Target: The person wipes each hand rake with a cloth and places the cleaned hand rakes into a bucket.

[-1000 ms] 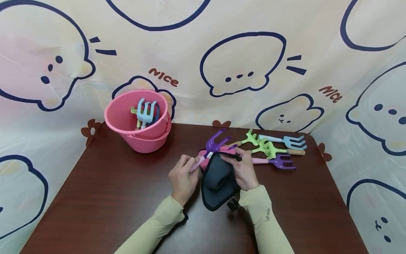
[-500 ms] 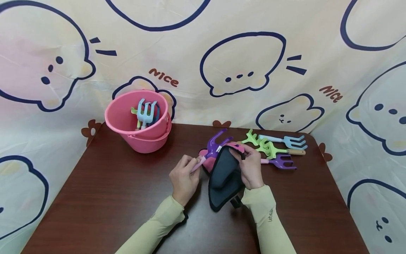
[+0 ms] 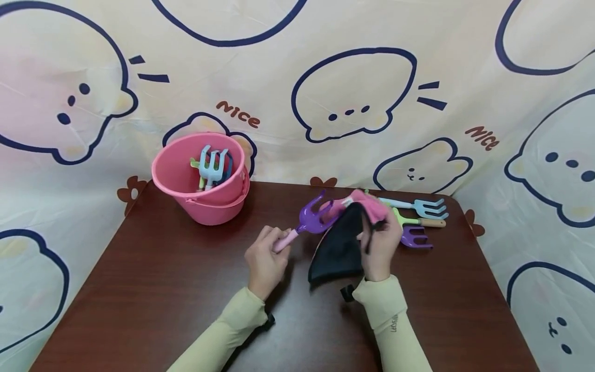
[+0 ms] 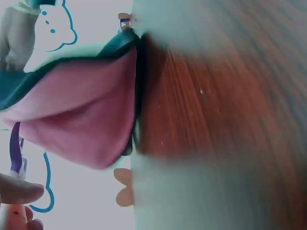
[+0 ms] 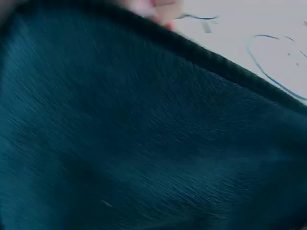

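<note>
My left hand (image 3: 266,261) grips the pink handle of a purple toy hand rake (image 3: 310,219), its tines pointing away from me over the table. My right hand (image 3: 382,247) pinches a pink cloth piece with a dark lining and black edging (image 3: 335,253), which hangs up off the table. In the left wrist view the cloth's pink face (image 4: 81,110) is large, with the rake's purple tine (image 4: 16,148) beside it. Dark fabric (image 5: 144,124) fills most of the right wrist view. Behind the rake's tines lies part of the cloth; whether they touch cannot be told.
Nested pink buckets (image 3: 204,201) stand at the back left, with a light blue rake (image 3: 212,165) and other tools inside. On the right lie a light blue rake (image 3: 429,208), a green tool with a wooden handle (image 3: 432,223) and another purple rake (image 3: 416,237) on the brown table (image 3: 162,289).
My right hand has moved right and lifted the cloth, which now swings and covers some green tools. The purple rake's head shows more fully, its handle still in my left hand.
</note>
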